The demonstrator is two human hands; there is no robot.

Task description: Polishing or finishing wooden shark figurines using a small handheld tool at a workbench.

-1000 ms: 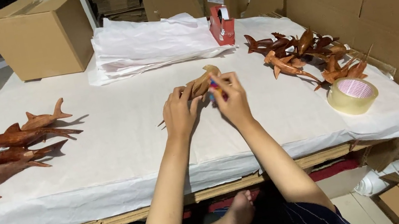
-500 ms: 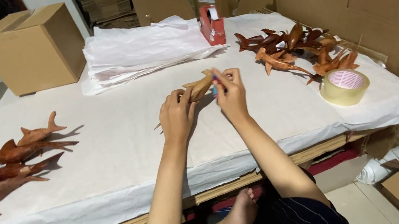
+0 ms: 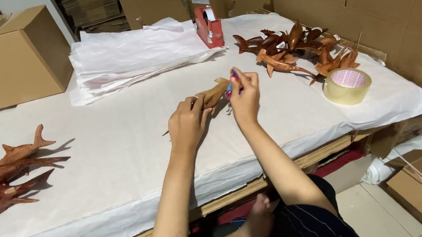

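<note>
Small carved wooden fish (image 3: 212,94): light tan, paler than dark carvings elsewhere. Held between both hands, raised just off table, lying roughly level, long axis running from left hand (image 3: 187,123) up toward right hand (image 3: 244,96). Thin pointed end juts out below left hand. Small blue-and-pink object (image 3: 230,85) pinched in right-hand fingertips, touching fish's upper end.

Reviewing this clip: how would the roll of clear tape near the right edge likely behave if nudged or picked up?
The roll of clear tape lies flat on its side on the white paper sheet, so a nudge would probably slide it, not roll it. It looks rigid and fairly light. Stood on edge, it would likely roll.
</note>
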